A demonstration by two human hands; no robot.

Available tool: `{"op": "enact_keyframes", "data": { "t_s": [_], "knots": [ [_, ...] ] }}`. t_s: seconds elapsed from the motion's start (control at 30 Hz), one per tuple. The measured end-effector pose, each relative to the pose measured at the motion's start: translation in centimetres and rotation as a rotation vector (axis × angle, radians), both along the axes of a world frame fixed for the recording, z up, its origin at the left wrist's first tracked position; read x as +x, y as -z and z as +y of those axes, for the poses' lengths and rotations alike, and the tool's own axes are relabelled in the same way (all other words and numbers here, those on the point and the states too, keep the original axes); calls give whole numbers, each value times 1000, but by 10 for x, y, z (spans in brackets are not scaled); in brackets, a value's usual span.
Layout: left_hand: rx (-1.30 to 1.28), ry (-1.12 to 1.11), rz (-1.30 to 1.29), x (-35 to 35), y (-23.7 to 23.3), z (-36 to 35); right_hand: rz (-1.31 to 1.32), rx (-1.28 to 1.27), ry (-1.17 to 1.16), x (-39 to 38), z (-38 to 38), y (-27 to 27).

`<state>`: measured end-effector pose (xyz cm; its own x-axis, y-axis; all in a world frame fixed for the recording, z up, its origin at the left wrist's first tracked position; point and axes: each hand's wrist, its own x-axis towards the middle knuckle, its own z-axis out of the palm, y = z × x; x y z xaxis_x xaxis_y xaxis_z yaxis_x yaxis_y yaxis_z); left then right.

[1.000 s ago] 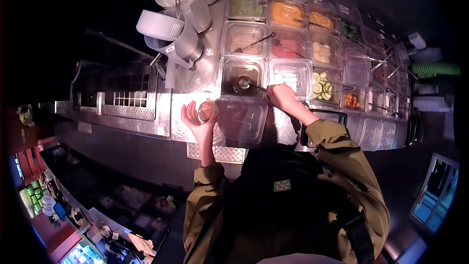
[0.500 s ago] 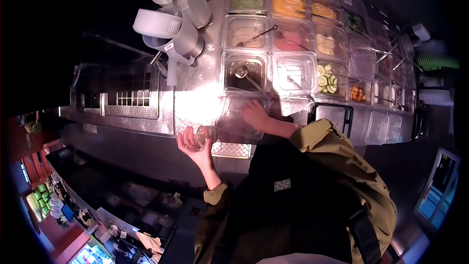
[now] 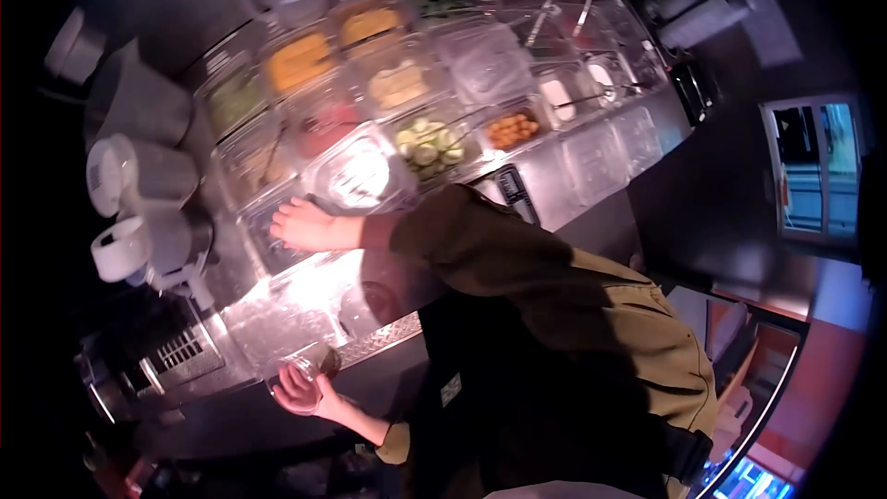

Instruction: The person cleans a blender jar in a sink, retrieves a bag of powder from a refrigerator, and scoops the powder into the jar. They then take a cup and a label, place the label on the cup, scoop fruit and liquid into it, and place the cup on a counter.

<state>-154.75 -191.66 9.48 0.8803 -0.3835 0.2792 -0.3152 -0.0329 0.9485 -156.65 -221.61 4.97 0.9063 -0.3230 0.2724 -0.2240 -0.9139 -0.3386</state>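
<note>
Clear cup (image 3: 323, 359), gripped in the curled fingers of the left hand (image 3: 301, 392), near the front edge of the counter (image 3: 300, 291), as half a second ago. Right hand (image 3: 312, 225), fingers extended, now shifted back over the front-left tub (image 3: 259, 238); contact beneath, impossible to tell. Farther out: one batch of citrus slices (image 3: 429, 145), one of orange balls (image 3: 514, 131), two of yellow-orange food (image 3: 301, 61).
</note>
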Motion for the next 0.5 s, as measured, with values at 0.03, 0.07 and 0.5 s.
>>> {"op": "enact_keyframes", "data": {
  "t_s": [0.03,0.07,0.5],
  "knots": [
    [44,79,-71,-2,6,2,-63,77,26,-36,-12,-21],
    [33,127,-90,-14,0,-10,-131,156,49,-79,-24,-39],
    [-181,152,68,-357,-31,-235,516,-254,344,-609,-261,35]
  ]
}}
